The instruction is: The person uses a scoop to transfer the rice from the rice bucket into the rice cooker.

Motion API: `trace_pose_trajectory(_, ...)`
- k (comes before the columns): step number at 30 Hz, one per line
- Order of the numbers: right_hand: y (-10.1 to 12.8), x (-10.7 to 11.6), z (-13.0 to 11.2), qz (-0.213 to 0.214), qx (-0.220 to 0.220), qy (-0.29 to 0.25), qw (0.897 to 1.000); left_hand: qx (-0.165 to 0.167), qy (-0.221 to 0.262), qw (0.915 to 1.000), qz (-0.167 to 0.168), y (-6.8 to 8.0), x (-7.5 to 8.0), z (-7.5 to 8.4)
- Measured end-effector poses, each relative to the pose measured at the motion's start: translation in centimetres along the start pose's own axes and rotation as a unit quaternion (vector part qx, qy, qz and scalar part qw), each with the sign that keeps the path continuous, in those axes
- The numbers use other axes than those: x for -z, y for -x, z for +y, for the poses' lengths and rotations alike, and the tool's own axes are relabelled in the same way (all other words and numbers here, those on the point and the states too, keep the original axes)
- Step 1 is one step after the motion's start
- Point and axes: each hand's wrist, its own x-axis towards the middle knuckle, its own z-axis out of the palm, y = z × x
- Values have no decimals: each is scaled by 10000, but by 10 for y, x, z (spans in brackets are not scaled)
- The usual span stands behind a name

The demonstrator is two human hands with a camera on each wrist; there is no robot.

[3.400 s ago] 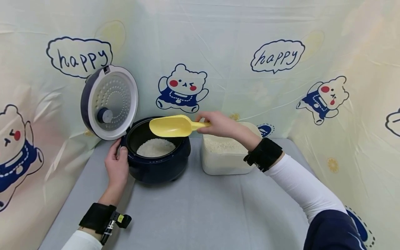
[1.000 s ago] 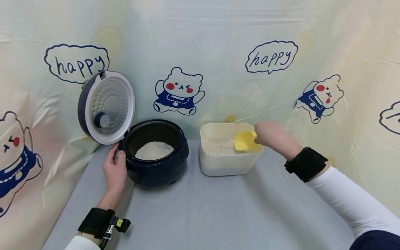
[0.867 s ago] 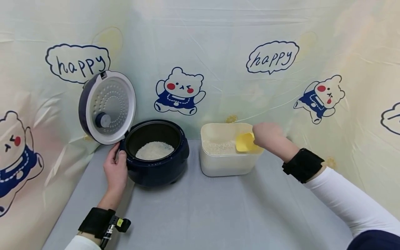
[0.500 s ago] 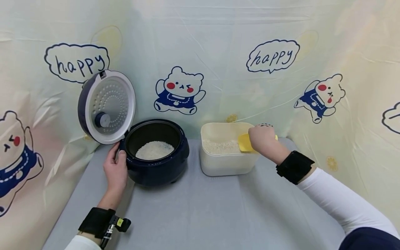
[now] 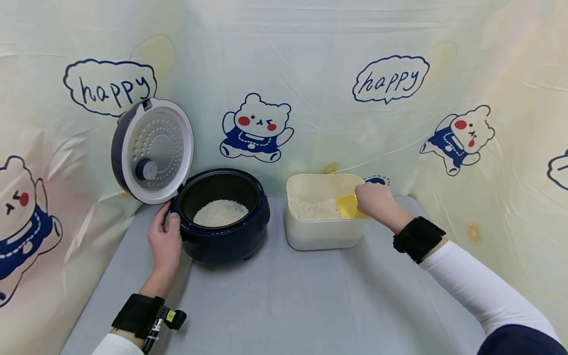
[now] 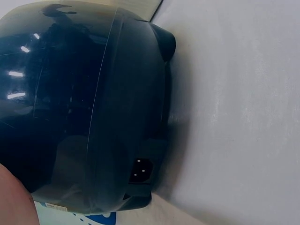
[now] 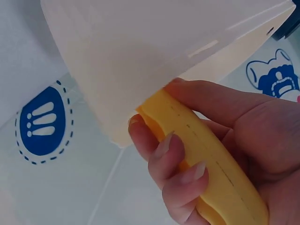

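In the head view my right hand (image 5: 374, 202) grips the handle of a yellow scoop (image 5: 347, 206), its bowl dipping into the rice (image 5: 310, 209) inside a translucent white bin (image 5: 324, 235). The right wrist view shows fingers and thumb curled round the scoop handle (image 7: 211, 154) at the bin's rim. To the left, a dark blue rice cooker (image 5: 222, 246) has its lid (image 5: 159, 148) raised and a mound of white rice (image 5: 220, 213) in its pot. My left hand (image 5: 165, 241) rests against the cooker's left side by the hinge, fingers extended, their tips partly hidden.
A grey cloth (image 5: 275, 305) covers the table. Close behind the cooker and bin hangs a pale curtain (image 5: 328, 118) with printed bears. A power socket (image 6: 141, 170) shows low on the cooker's side in the left wrist view.
Since the earliest frame, my right hand has carried the scoop from over the cooker rightward into the bin. Over the last second it shifts slightly left. My left hand stays against the cooker.
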Motion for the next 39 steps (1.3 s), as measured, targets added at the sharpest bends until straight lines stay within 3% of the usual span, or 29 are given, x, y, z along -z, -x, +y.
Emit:
trace_pose_trajectory(9,-15,-5,8,-436,-132,-702,9965,0,54,10000,6,-1,-1,0)
trace_pose_trajectory(18,-21,-9,17,-668,47,-1643,9841,-103,98,9999,47,-4,-2,4)
trace_pose_trajectory(25,-24,-12,20,-907,18,-2058,9744,-106,124,9999,-12,10,-2,29)
trace_pose_trajectory(32,-28,-17,19,-906,176,-2231,9704,-72,150,9999,29,6,-4,16)
trace_pose_trajectory(39,-36,-25,19,-1078,365,-2792,9535,-47,183,9997,138,2,-5,3)
